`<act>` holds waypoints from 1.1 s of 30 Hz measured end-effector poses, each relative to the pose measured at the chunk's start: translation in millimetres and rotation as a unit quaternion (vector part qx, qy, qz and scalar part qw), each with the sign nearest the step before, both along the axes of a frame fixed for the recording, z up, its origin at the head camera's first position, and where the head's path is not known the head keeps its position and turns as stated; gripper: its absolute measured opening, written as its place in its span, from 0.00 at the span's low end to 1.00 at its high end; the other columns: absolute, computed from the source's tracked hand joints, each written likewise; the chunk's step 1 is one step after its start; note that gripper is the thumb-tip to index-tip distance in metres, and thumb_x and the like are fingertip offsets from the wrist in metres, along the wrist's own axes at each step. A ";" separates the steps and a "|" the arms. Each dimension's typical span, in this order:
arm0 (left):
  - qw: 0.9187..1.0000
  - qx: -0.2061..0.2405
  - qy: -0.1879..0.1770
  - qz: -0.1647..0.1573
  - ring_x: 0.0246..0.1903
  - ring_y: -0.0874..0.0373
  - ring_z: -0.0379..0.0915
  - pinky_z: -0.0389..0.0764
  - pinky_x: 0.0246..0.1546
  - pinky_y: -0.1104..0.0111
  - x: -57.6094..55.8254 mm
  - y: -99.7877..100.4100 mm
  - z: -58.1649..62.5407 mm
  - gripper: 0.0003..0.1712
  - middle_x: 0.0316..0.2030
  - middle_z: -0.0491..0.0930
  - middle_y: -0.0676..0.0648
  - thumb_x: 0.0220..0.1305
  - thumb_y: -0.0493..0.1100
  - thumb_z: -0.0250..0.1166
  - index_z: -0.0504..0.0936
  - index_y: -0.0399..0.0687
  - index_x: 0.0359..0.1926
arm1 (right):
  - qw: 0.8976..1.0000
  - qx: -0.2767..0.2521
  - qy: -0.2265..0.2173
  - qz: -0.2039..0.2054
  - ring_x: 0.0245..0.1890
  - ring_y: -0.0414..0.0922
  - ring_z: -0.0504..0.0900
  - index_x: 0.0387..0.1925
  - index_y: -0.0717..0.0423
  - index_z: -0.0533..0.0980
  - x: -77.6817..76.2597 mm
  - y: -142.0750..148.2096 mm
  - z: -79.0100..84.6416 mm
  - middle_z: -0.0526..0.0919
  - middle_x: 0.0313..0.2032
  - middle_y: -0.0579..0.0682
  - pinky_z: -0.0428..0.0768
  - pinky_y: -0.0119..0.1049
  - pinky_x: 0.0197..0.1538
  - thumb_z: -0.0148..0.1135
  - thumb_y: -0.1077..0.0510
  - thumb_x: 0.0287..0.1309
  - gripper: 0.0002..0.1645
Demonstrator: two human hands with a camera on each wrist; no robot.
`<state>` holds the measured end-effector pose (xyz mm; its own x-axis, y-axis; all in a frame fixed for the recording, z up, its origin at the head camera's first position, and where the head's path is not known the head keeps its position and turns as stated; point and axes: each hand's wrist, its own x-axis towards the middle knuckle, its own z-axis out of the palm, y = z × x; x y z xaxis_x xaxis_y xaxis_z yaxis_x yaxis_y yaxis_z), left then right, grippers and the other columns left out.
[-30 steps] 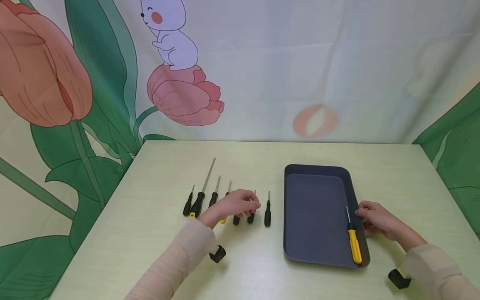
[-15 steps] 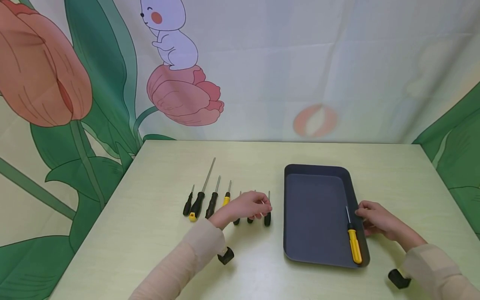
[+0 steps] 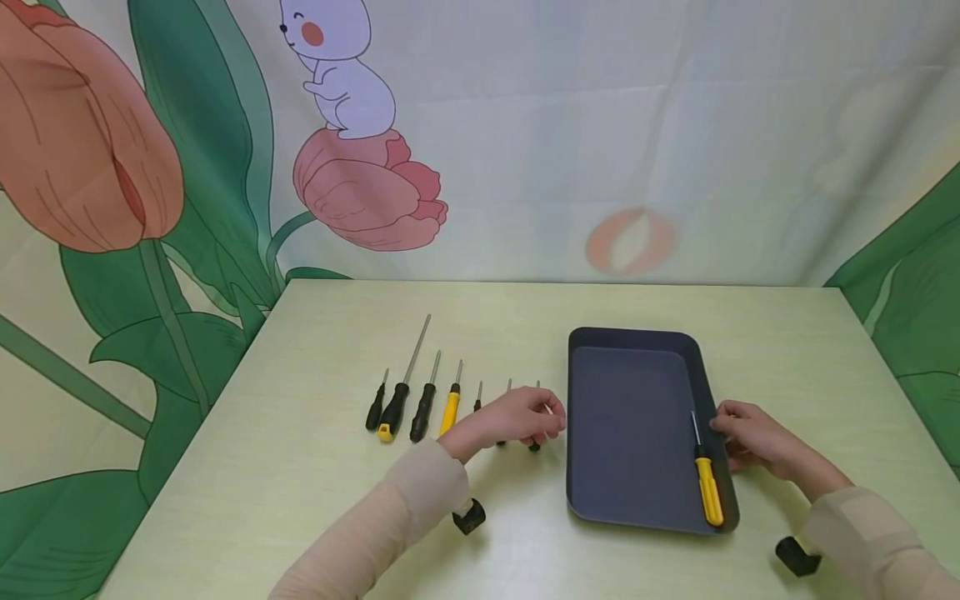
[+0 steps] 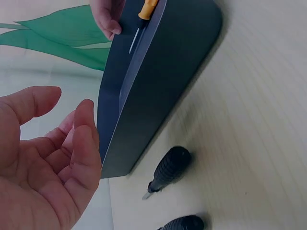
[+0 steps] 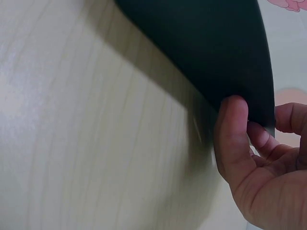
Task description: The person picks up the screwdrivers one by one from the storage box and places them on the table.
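My left hand [image 3: 519,417] hovers just left of the dark tray [image 3: 630,433], above the right end of a row of screwdrivers. Its fingers are loosely bent with a gap to the thumb, and nothing lies between them in the left wrist view. Below it there, a black-handled screwdriver [image 4: 170,167] rests on the table beside the tray wall. On the tray's right side my right hand [image 3: 759,443] pinches the rim, thumb and fingers on either side of the wall. A yellow-handled screwdriver [image 3: 708,490] lies inside the tray along that side.
Several screwdrivers stand in a row on the table at left, among them a long one with a black and yellow handle [image 3: 393,412] and a yellow one [image 3: 451,408]. My left forearm partly covers the row. A printed curtain [image 3: 525,167] hangs behind the table.
My left hand has moved right over the row of screwdrivers, from its middle to near the tray's left edge, holding nothing. The right hand and tray stay in place.
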<state>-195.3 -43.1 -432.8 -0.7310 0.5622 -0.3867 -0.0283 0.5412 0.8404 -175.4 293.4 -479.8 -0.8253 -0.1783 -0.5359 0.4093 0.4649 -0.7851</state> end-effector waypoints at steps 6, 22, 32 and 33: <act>1.000 0.015 -0.002 -0.013 0.28 0.49 0.73 0.75 0.29 0.66 1.9 10.8 -2.7 0.07 0.27 0.76 0.47 0.59 0.44 0.57 0.74 0.45 0.35 | 1.000 -0.003 -0.002 0.002 0.23 0.42 0.73 0.31 0.60 0.61 -0.5 0.9 -0.8 0.69 0.27 0.48 0.76 0.34 0.27 0.41 0.58 0.60 0.07; 0.999 0.029 -0.004 -0.025 0.24 0.62 0.73 0.74 0.26 0.73 10.9 45.6 -10.0 0.09 0.26 0.76 0.51 0.58 0.43 0.57 0.75 0.44 0.38 | 1.000 -0.002 0.001 0.003 0.24 0.42 0.73 0.31 0.60 0.61 0.0 0.5 -0.2 0.69 0.27 0.48 0.76 0.33 0.27 0.41 0.58 0.60 0.07; 0.999 0.040 -0.014 -0.034 0.25 0.63 0.73 0.74 0.27 0.72 17.0 61.8 -11.2 0.10 0.27 0.77 0.49 0.58 0.43 0.57 0.74 0.43 0.39 | 1.000 -0.004 0.001 0.002 0.23 0.42 0.73 0.30 0.59 0.61 0.6 -0.1 0.9 0.70 0.27 0.48 0.76 0.34 0.26 0.40 0.59 0.59 0.07; 0.998 0.041 -0.014 -0.035 0.25 0.63 0.74 0.75 0.27 0.72 17.3 63.5 -11.7 0.10 0.27 0.78 0.49 0.58 0.43 0.57 0.74 0.43 0.39 | 1.000 -0.005 0.001 0.002 0.23 0.41 0.73 0.29 0.59 0.61 0.7 -0.2 1.3 0.70 0.27 0.48 0.76 0.34 0.26 0.40 0.59 0.59 0.07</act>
